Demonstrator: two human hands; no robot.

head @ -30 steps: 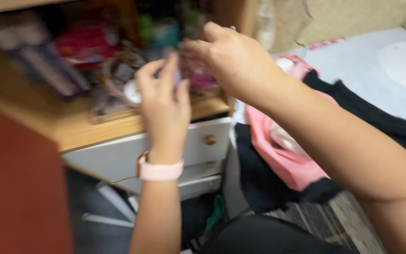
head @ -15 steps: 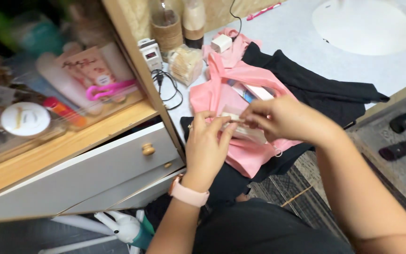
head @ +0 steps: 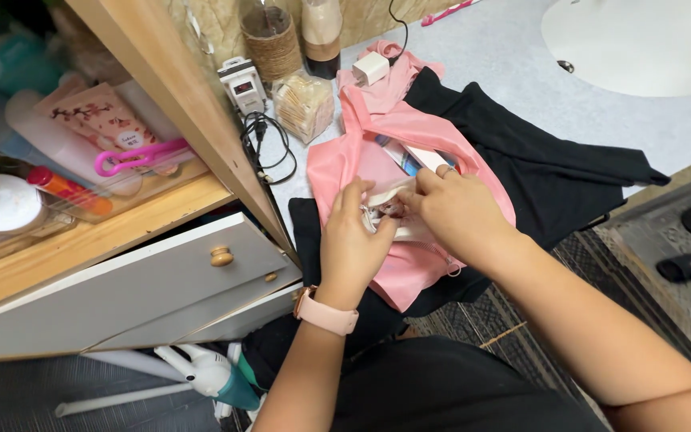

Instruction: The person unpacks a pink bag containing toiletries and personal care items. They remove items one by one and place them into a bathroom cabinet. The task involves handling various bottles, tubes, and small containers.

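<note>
Together, 2 hands, left hand (head: pixel 355 240) and right hand (head: pixel 453 210), inside pink bag (head: pixel 409 268).

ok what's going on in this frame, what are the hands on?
A person is working both hands into a pink bag that lies on a grey counter, on top of a black garment. The left hand, with a pink watch at the wrist, and the right hand meet at the bag's opening, pinching a small whitish item there; what it is cannot be told. To the left, a wooden shelf holds toiletries.
</note>
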